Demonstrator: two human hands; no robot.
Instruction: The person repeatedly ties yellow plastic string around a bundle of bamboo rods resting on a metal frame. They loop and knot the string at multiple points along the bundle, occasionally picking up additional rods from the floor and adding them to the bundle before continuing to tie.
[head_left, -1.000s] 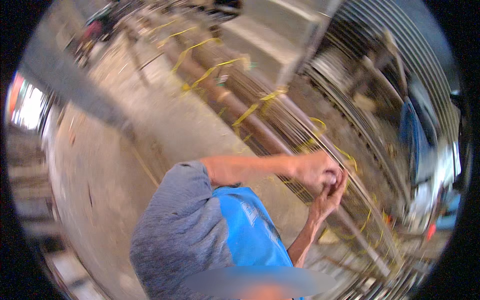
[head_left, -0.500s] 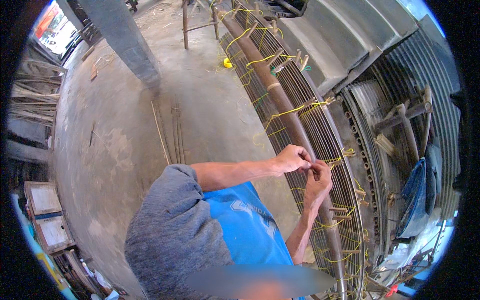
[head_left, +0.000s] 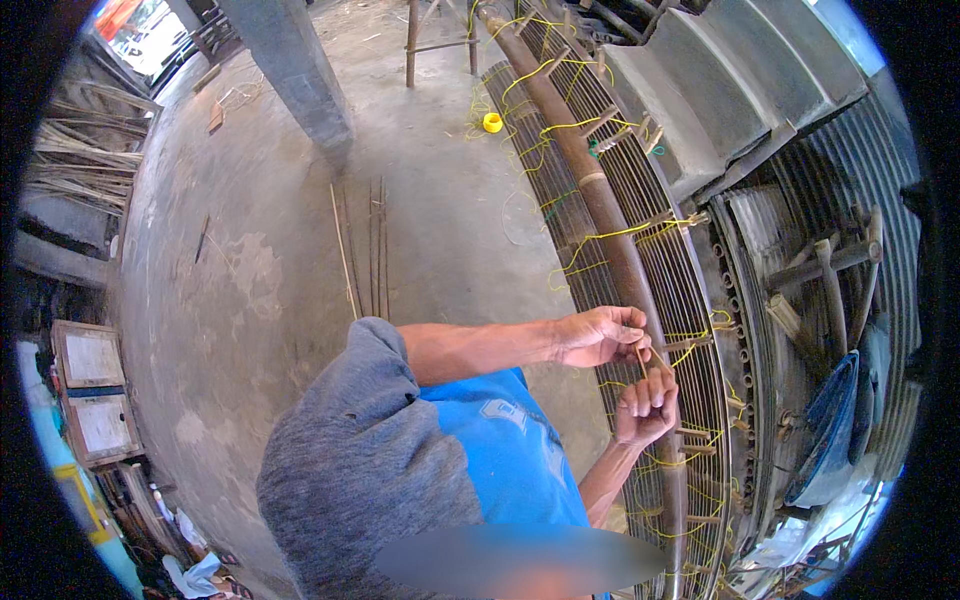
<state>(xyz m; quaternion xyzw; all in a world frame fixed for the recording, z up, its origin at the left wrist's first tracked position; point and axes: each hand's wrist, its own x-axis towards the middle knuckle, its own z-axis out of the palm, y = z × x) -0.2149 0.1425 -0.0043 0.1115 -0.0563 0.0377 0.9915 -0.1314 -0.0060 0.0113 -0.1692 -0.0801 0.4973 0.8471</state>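
My left hand (head_left: 603, 336) comes in from the left and pinches one end of a thin, short brownish strip (head_left: 643, 362) between thumb and fingertips. Just below it, my right hand (head_left: 647, 404) has its fingers curled in around the strip's other end. What the strip is made of is too small to tell. Both hands hover over a long brown pole (head_left: 575, 165) that runs lengthwise along a curved panel of narrow parallel slats (head_left: 660, 200). Yellow cord (head_left: 600, 236) loops around pole and slats, twisted tight with short wooden pegs (head_left: 686, 343).
A roll of yellow cord (head_left: 492, 122) lies on the concrete floor (head_left: 250, 300) left of the panel. Several thin sticks (head_left: 372, 245) lie nearby. A concrete pillar (head_left: 290, 75) stands at the far left, concrete steps (head_left: 720, 90) rise at the right, and a blue cloth (head_left: 830, 430) hangs beyond the panel.
Both hands have drawn slightly apart, the right one lower and its fingers more curled, so the thin strip between them now shows. The whole view has shifted a little.
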